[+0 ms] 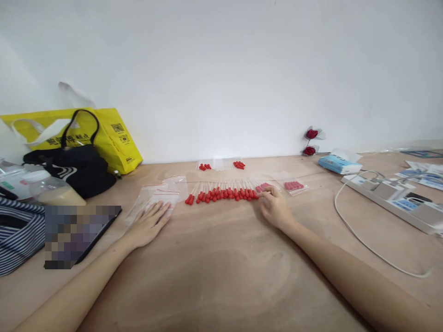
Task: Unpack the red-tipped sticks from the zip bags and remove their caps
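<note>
A row of pale sticks with red tips [221,193] lies across the middle of the table, red ends toward me. My left hand [150,223] rests flat, fingers spread, on a pile of clear zip bags [162,196] left of the row. At the row's right end, my right hand [275,207] is curled, with thumb and forefinger closed at the last red-tipped stick. Just behind this hand lies a clear bag with red tips inside, partly covered by it. Another filled zip bag [294,186] lies to its right.
More bags with red tips [205,166] lie by the wall. At left are a yellow bag [117,138], a black bag [88,168], a bottle [55,189] and a dark tablet-like device [98,235]. At right sit a tissue pack [339,163], a power strip [391,203] and a looping cable [360,251].
</note>
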{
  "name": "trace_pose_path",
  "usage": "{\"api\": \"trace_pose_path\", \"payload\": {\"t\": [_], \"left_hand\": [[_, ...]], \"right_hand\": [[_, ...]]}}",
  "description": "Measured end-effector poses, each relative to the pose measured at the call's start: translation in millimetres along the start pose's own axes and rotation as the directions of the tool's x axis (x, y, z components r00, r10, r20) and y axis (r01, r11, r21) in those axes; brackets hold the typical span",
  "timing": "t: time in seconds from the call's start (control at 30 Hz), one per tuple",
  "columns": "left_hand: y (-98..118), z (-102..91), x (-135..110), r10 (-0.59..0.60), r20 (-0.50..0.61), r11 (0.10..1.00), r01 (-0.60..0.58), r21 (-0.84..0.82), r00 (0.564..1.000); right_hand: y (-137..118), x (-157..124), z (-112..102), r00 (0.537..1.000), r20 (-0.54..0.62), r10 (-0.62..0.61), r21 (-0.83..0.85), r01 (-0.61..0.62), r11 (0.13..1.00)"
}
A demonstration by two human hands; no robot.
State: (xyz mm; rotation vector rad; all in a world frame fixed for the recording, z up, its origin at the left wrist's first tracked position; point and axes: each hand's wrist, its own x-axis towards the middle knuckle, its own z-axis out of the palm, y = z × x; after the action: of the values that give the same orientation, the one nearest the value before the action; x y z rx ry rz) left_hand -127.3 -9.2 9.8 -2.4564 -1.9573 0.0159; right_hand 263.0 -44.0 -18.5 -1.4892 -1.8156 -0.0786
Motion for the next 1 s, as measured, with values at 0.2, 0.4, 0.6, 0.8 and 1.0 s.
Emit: {"api": "trace_pose_path", "payload": {"t": [0.2,0.4,0.6,0.8,1.0], "left_hand": [[25,-4.9,-4,0.141,-0.45,0.973,-0.207,-0.102,0.882],[90,0.7,-17,0.425,-0.45,0.825,-0.541,-0.164,0.785],[120,8.2,-14,0.545,-0.39,0.705,-0.658,-0.266,0.742],[131,8.6,-10,0.572,-0.386,0.646,-0.687,-0.331,0.724],[131,6.4,-13,0.559,-0.384,0.643,-0.677,-0.359,0.735]], "right_hand": [[41,40,-10,0.858,0.125,0.498,-0.218,-0.466,0.858],[48,67,2,0.727,0.129,0.674,-0.288,-0.623,0.727],[51,74,7,0.669,0.089,0.738,-0.267,-0.698,0.664],[55,69,3,0.729,-0.049,0.683,-0.142,-0.682,0.717],[44,64,-8,0.773,-0.262,0.577,0.026,-0.592,0.805]]}}
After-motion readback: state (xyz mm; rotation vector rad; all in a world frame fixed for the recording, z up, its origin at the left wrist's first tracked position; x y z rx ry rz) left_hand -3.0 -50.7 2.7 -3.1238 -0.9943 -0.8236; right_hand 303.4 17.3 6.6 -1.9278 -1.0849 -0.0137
